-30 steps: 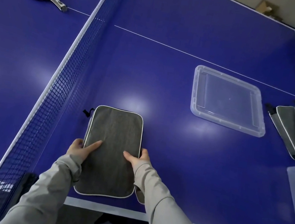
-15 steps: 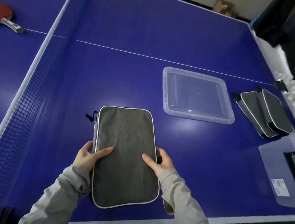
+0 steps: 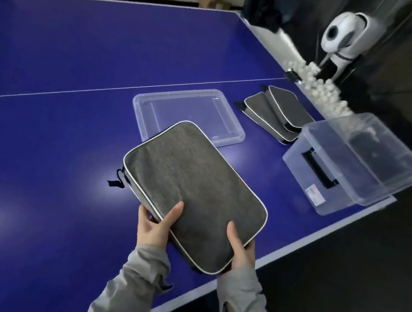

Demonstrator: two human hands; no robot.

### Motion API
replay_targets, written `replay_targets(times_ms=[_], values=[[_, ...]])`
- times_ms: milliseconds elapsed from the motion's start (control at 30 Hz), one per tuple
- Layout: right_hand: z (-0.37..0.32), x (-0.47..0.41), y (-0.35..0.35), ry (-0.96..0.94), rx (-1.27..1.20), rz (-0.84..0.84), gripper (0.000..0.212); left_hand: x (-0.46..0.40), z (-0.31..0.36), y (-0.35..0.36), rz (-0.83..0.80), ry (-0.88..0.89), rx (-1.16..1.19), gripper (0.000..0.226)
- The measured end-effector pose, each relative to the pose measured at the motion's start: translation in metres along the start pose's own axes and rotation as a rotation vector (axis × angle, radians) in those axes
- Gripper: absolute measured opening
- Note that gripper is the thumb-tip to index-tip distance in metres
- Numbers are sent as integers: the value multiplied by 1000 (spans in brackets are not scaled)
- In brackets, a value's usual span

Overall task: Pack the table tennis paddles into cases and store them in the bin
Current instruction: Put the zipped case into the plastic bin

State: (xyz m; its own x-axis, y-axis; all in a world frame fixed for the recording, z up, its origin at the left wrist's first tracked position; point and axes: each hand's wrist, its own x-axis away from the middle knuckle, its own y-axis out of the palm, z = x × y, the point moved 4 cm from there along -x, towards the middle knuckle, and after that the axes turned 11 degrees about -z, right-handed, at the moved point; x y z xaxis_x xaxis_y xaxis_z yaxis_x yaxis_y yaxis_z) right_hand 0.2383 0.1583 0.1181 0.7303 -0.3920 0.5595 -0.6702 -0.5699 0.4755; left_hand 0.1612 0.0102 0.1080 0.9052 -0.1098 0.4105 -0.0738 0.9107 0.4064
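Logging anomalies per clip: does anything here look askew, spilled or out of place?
Nothing looks damaged or spilled. The clear bin sits at the table's corner with its rim overhanging the edge; its lid lies flat beside it. Two grey cases lean overlapped. Both hands hold another case.

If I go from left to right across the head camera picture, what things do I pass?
Grey fabric paddle case held in both hands → stack of grey paddle cases on the table → clear plastic storage bin.
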Motion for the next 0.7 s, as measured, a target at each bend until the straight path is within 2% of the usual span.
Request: replay_targets(times_ms=[67,167,233,333,400,467,567,700], values=[[-27,-3,-22,-28,-25,-8,50,7,-11,29,-100,-14,7,47],[-75,-10,-60,-53,-28,-37,38,19,-25,65,-286,-23,56,40],[-110,-12,-90,-70,-8,-60,34,24,-29,76,-318,-64,127,30],[-167,-13,-136,-86,23,-121,42,20,-29,89,-298,-128,169,65],[-203,-17,-167,-90,49,-167,44,19,-26,120,-322,-149,53,63],[-238,-22,-197,-82,90,-199,41,18,-29,166,-450,-154,-91,59],[-285,-32,-232,-99,154,-238,40,25,-33,235,-611,-67,-213,60],[-340,-55,-265,-145,229,-203,47,22,-50,291,-585,-62,-324,40]])
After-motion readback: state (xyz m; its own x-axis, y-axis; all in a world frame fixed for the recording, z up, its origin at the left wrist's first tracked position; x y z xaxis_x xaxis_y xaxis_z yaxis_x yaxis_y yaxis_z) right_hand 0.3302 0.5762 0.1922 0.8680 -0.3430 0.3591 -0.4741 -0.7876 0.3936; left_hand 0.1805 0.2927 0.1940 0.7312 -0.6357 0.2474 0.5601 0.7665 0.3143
